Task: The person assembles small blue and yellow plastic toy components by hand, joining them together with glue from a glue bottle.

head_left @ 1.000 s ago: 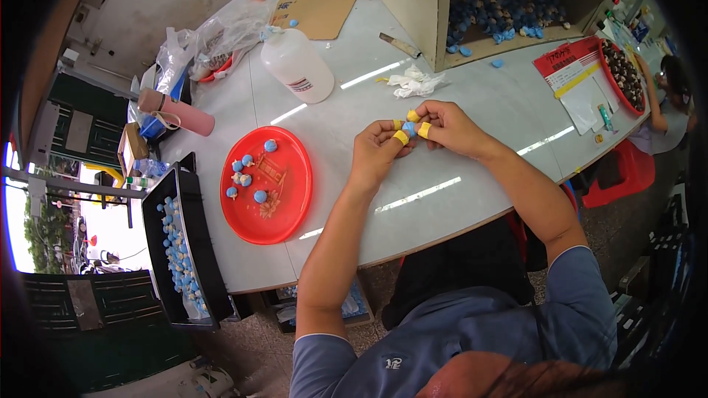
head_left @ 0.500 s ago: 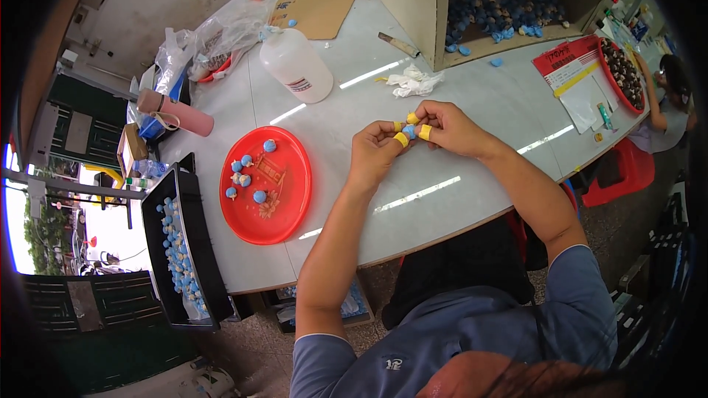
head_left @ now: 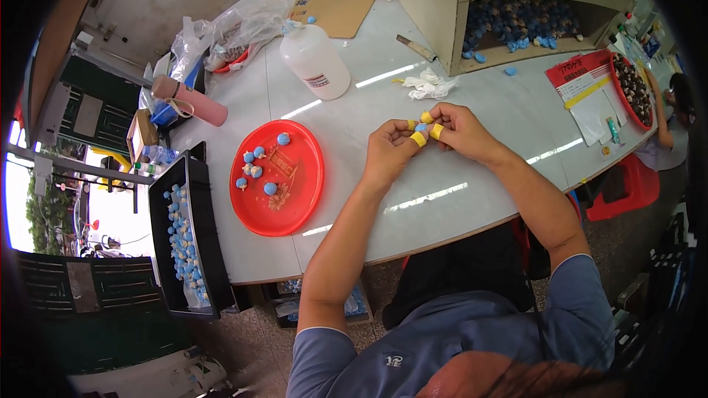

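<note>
Fingertips on both hands wear yellow finger cots (head_left: 419, 138), and they're pressed together pinching a tiny piece between them, so small I can't tell what it is beyond maybe a bit of blue. The left hand (head_left: 389, 151) and right hand (head_left: 463, 131) meet just above the white table (head_left: 472, 199), near its front edge. Progress-wise, I'd guess it's somewhere mid-batch: the red plate (head_left: 279, 177) to the left only has a handful of small blue pieces (head_left: 270, 189) on it, the black tray (head_left: 186, 239) hanging off the table's left edge holds a long row of them, and the wooden box (head_left: 509, 7) at the back is still packed with a heap. Otherwise there's a white plastic bottle (head_left: 316, 60) behind the plate, a crumpled tissue (head_left: 429, 85) just beyond the hands, and a pink tumbler (head_left: 190, 100) lying over. Nothing really sits between the hands and the plate.
</note>
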Demonstrator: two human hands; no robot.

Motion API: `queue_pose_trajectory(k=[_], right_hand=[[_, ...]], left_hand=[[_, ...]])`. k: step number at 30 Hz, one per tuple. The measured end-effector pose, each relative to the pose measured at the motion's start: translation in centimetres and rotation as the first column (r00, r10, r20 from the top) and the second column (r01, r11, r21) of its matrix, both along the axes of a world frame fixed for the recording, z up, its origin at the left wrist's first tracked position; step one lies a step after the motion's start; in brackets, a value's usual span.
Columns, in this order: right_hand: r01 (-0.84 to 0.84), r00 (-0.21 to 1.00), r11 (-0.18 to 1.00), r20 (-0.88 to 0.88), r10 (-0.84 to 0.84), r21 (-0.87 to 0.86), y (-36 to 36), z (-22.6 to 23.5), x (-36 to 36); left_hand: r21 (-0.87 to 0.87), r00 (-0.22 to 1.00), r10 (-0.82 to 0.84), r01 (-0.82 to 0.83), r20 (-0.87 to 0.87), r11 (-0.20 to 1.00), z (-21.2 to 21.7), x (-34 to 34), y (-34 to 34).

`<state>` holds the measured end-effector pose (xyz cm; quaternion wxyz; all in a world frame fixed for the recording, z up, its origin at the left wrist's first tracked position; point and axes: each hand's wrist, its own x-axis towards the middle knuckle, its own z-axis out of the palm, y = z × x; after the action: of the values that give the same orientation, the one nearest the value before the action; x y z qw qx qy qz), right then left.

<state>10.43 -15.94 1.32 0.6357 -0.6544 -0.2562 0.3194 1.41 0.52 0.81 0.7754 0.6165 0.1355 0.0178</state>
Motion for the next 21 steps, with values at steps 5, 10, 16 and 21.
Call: queue_pose_trajectory(k=[5,10,16,21], right_hand=[[0.084,0.996,0.996,-0.034,-0.085,-0.025,0.4,1.0,-0.5],[0.233,0.973,0.972,-0.002,-0.233,0.021,-0.4,1.2,0.4],[0.400,0.916,0.901,-0.075,-0.393,0.166,-0.3,0.1,1.6],[0.628,0.777,0.752,-0.198,-0.597,0.200,-1.6,0.1,3.2]], left_hand=[[0.049,0.995,0.095,-0.095,0.001,0.994,0.3,-0.2,0.5],[-0.584,0.710,0.694,-0.513,0.123,0.629,2.9,-0.4,4.9],[-0.903,0.416,0.899,-0.426,-0.136,0.060,2.1,-3.8,14.6],[-0.932,0.472,0.838,-0.345,-0.272,-0.109,2.5,-4.4,15.6]])
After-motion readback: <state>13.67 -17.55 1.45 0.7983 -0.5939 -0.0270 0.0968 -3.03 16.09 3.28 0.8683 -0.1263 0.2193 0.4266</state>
